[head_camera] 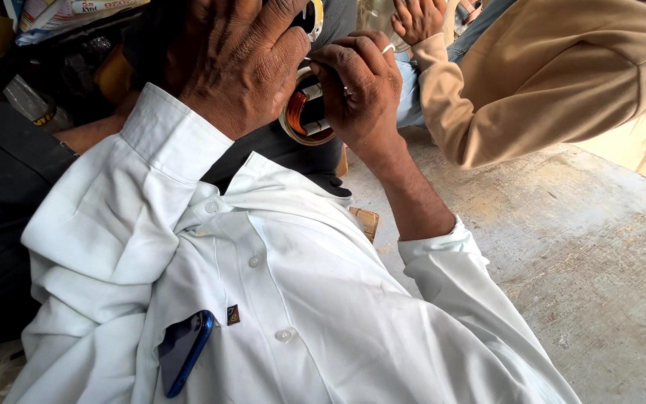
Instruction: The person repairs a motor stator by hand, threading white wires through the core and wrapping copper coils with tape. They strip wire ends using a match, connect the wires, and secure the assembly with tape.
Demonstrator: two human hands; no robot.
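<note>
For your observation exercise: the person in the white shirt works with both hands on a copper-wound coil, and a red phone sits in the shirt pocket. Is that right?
Not quite. The head view shows the phone in the shirt pocket is blue, not red. The rest holds: the left hand and right hand are on the copper-wound coil.

Coil [298, 112]: copper-orange windings, cream outer ring. Shirt [293, 299]: plain white, white buttons. Phone [185, 352] in pocket: blue edge, dark face. Neighbour's sleeve [547, 75]: tan. Floor [600, 247]: mottled grey.
</note>
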